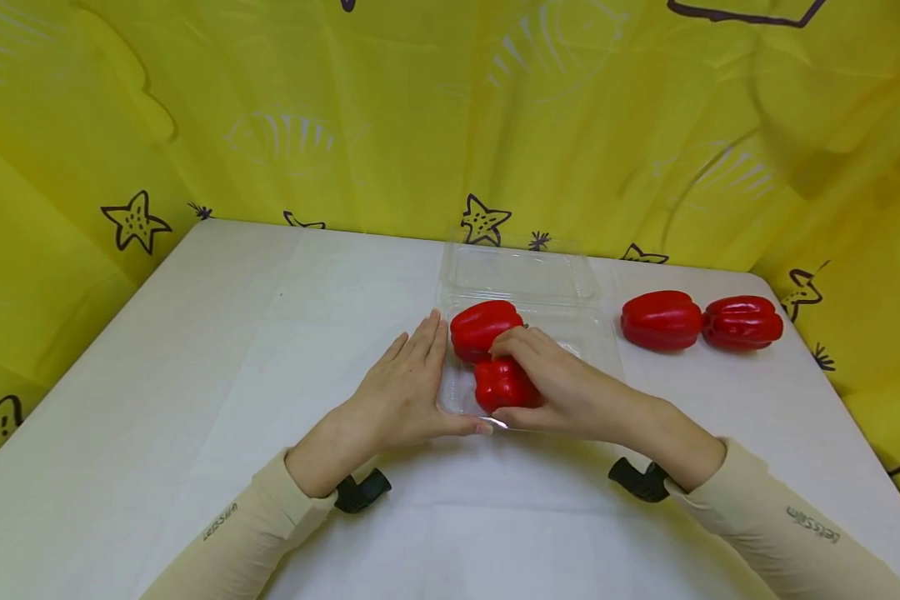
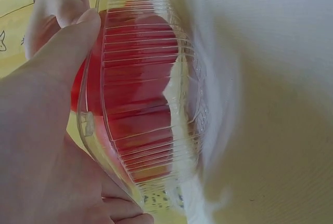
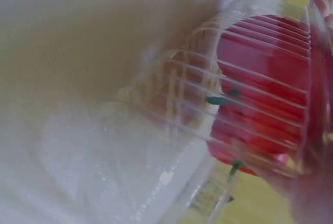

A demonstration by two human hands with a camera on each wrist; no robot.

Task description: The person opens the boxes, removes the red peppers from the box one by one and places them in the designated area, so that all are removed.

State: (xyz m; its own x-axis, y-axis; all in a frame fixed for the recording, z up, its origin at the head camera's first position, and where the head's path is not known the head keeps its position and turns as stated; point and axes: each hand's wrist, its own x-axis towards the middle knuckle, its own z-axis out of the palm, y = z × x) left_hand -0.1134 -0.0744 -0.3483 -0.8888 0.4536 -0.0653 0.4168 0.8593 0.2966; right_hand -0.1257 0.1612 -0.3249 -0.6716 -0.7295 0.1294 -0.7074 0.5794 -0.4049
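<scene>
A clear plastic clamshell container lies open, its lid folded back toward the curtain. My right hand holds a red bell pepper in the container's front left part, fingers over its top and thumb at the near side. Behind it lies another red bell pepper, close to the right fingertips. Along the container's left wall, my left hand rests with fingers straight and thumb stretched along the front rim. Through the ribbed wall, the left wrist view shows red peppers inside; green stems show in the right wrist view.
Two more red bell peppers, one beside the other, lie on the white-covered table right of the container. A yellow patterned curtain hangs along the back and sides.
</scene>
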